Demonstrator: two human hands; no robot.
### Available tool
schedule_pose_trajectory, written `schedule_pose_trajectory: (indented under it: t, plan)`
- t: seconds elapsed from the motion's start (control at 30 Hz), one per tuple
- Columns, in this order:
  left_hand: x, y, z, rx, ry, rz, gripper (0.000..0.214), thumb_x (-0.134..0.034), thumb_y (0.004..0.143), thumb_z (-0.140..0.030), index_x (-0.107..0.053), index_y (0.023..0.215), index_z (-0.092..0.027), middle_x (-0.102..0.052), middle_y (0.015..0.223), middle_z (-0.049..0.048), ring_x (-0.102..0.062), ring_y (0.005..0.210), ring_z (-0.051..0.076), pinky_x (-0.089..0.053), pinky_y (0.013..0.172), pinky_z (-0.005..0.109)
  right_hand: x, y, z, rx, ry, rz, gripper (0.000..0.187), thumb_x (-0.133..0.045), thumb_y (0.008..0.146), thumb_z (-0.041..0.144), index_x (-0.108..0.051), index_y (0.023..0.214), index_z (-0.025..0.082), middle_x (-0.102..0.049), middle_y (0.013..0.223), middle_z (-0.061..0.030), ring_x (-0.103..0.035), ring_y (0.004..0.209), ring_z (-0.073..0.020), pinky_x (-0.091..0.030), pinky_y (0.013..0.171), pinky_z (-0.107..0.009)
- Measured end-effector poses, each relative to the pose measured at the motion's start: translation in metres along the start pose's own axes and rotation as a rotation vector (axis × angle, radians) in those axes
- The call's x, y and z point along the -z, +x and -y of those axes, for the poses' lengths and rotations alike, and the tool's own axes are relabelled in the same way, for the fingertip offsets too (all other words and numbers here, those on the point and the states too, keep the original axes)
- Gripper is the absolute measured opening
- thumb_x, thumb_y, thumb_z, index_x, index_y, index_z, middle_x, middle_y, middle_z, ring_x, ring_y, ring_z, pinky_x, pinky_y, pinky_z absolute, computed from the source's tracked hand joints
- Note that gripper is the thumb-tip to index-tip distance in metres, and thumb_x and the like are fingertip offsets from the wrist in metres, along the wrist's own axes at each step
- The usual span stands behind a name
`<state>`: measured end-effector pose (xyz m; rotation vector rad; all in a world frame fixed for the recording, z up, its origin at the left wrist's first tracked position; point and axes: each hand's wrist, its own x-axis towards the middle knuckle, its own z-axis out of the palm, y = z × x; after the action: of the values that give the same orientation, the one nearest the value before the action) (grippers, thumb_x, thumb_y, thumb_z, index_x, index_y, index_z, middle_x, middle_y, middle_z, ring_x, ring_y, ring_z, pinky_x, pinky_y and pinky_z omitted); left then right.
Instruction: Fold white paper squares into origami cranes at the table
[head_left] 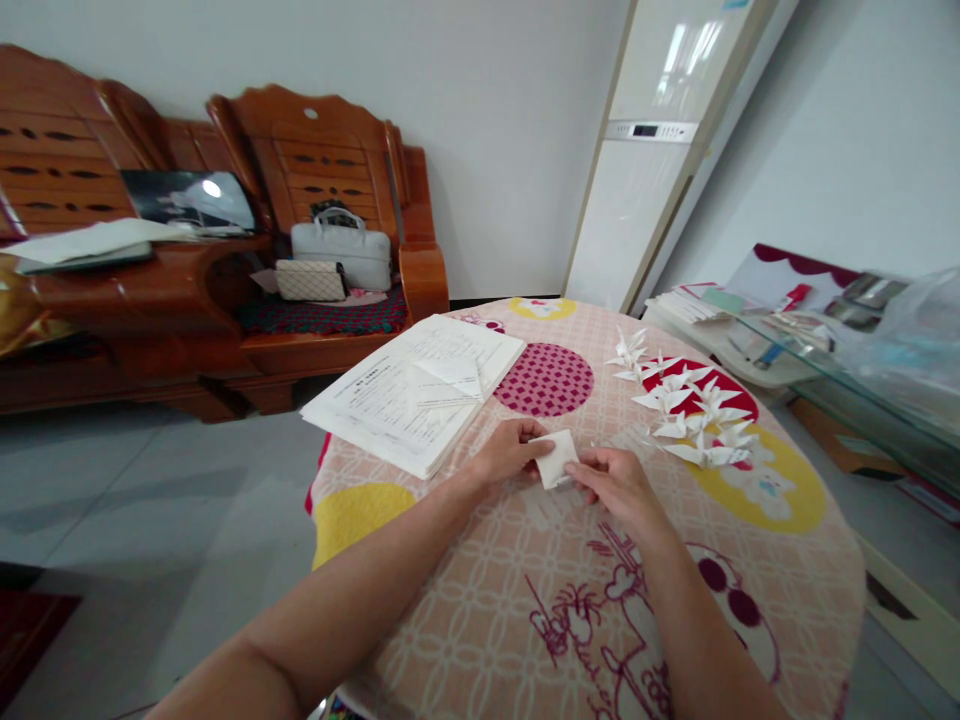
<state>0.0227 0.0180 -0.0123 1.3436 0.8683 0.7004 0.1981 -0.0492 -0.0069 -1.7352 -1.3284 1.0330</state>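
Note:
A small folded white paper [558, 457] lies on the round table's patterned pink cloth [525, 600]. My left hand [512, 452] pinches its left edge, fingers curled. From the right, my right hand [616, 484] grips the paper's lower right corner with closed fingers. Several finished white paper cranes [686, 405] sit in a cluster just beyond my right hand. A stack of printed paper sheets [417, 392] lies on the table's far left, close to my left hand.
A wooden sofa [225, 250] with a white handbag [343, 250] and a quilted purse [310, 280] stands at the back left. A tall white air conditioner [652, 160] is against the far wall. A glass table [847, 350] with papers stands at right.

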Motion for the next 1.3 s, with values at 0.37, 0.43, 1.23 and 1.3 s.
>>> schedule_pose_trajectory:
  t: [0.37, 0.43, 1.23, 1.3]
  plan:
    - [-0.003, -0.009, -0.006, 0.014, -0.179, 0.053, 0.034, -0.074, 0.066, -0.034, -0.062, 0.086, -0.010, -0.062, 0.080, 0.0040, -0.060, 0.068, 0.013, -0.046, 0.057, 0.022, -0.009, 0.001, 0.003, 0.006, 0.508, 0.069, 0.025, -0.076, 0.063, 0.036, -0.069, 0.069, 0.013, -0.069, 0.061, -0.0046, -0.058, 0.050, -0.0147, -0.047, 0.047, -0.026]
    - [-0.001, -0.008, -0.003, 0.005, -0.084, 0.058, 0.036, -0.073, 0.067, -0.040, -0.063, 0.083, -0.009, -0.061, 0.072, 0.0028, -0.055, 0.061, 0.011, -0.041, 0.052, 0.021, -0.010, 0.001, 0.002, -0.015, 0.464, 0.108, 0.022, -0.075, 0.063, 0.035, -0.068, 0.065, 0.014, -0.068, 0.056, -0.0040, -0.056, 0.046, -0.0141, -0.045, 0.044, -0.025]
    - [0.001, -0.012, -0.005, 0.023, -0.076, -0.097, 0.023, -0.067, 0.067, -0.031, -0.055, 0.060, -0.013, -0.054, 0.053, -0.0021, -0.049, 0.048, 0.008, -0.036, 0.048, 0.020, -0.008, -0.002, 0.003, -0.065, 0.440, 0.173, 0.026, -0.074, 0.065, 0.036, -0.059, 0.061, 0.015, -0.063, 0.048, -0.0006, -0.053, 0.037, -0.0098, -0.040, 0.037, -0.020]
    - [0.004, -0.012, -0.005, 0.058, -0.052, -0.064, 0.021, -0.066, 0.067, -0.030, -0.055, 0.060, -0.013, -0.056, 0.053, -0.0012, -0.051, 0.047, 0.009, -0.038, 0.048, 0.020, -0.006, -0.002, 0.003, -0.067, 0.431, 0.174, 0.026, -0.071, 0.067, 0.038, -0.061, 0.064, 0.015, -0.064, 0.051, -0.0009, -0.053, 0.038, -0.0100, -0.038, 0.036, -0.019]
